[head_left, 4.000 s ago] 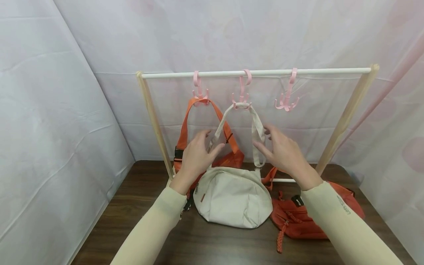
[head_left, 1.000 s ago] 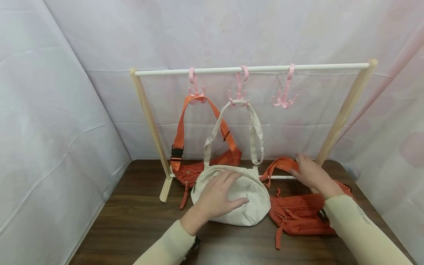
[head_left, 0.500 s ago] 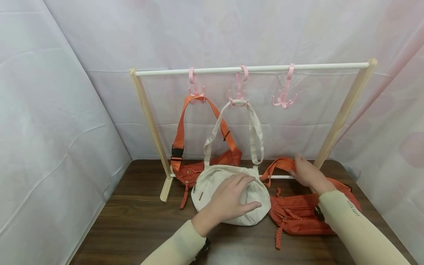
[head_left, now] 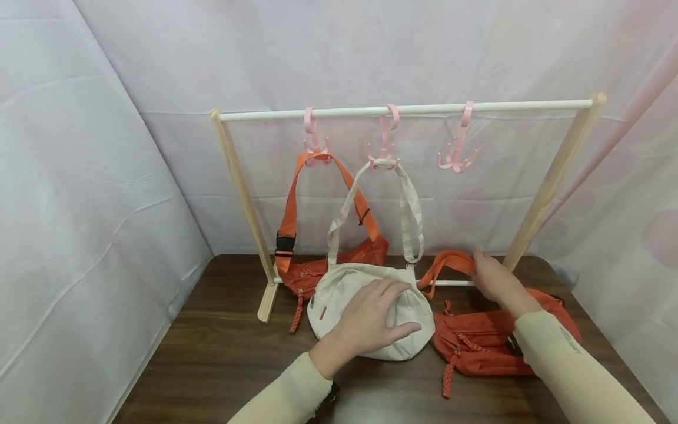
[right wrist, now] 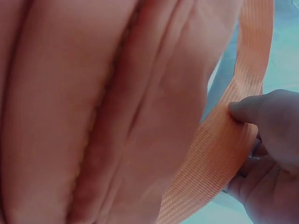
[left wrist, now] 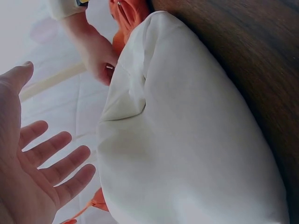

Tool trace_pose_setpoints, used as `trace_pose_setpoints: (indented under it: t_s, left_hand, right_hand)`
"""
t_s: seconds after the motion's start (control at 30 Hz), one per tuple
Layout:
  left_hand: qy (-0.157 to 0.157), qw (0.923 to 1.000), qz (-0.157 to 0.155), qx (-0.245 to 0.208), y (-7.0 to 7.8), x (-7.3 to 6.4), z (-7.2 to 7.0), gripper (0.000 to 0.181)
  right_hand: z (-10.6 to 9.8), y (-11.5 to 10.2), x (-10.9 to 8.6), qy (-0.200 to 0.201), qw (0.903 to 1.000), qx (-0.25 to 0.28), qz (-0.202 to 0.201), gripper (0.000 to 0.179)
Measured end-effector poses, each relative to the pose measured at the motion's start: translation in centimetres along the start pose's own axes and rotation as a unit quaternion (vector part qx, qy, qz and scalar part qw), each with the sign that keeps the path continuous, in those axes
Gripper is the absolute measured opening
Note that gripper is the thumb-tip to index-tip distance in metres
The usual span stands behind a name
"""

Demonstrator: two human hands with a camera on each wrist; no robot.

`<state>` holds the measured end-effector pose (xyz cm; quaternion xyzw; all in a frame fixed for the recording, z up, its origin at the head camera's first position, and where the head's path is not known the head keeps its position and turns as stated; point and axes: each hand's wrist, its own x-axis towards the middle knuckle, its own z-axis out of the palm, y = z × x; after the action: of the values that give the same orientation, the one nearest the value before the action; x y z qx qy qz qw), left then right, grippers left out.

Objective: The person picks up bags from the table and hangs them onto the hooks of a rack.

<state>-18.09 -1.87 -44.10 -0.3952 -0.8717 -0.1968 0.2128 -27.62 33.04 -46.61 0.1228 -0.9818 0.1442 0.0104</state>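
My right hand pinches the orange strap of a red-orange waist bag between thumb and fingers; that bag lies on the table at the right. Over the front of a cream shoulder bag is my left hand, fingers spread; in the left wrist view a gap shows between it and the bag. The cream bag's strap hangs on the middle pink hook. Behind it, another red-orange waist bag has its strap over the left pink hook.
A white rod between wooden posts carries the hooks. The right pink hook holds no bag. The rack stands on a dark wooden table, before pale curtains. A white lower bar crosses behind the bags.
Both hands were beside the cream bag's strap earlier. The right hand has since moved right and down to the orange strap; the left has lowered in front of the cream bag and drifted slightly right.
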Motion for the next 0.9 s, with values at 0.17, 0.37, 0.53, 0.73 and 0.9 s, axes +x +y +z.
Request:
trace_pose_setpoints:
  t_s: [0.17,0.37,0.53,0.73,0.9]
  left_hand:
    - [0.006,0.9999,0.001,-0.012,0.3,0.4,0.1,0.068]
    - [0.015,0.9995,-0.001,-0.029,0.6,1.1,0.6,0.065]
    - [0.004,0.9985,-0.016,-0.052,1.1,1.8,1.0,0.07]
    - [-0.036,0.997,-0.035,-0.058,1.6,2.7,1.7,0.074]
    - [-0.059,0.9953,-0.039,-0.067,2.1,3.5,2.7,0.074]
  right_hand:
    - [-0.3,0.1,-0.7,0.016,0.9997,0.019,0.0,0.034]
    - [-1.1,-0.3,-1.9,0.027,0.9987,0.035,0.024,0.032]
    - [-1.7,-0.6,-3.1,0.041,0.998,0.038,0.031,0.022]
    - [-2.3,-0.8,-4.4,0.077,0.9955,0.039,0.038,0.016]
    - [-2.9,-0.7,-5.7,0.114,0.9918,0.041,0.04,0.015]
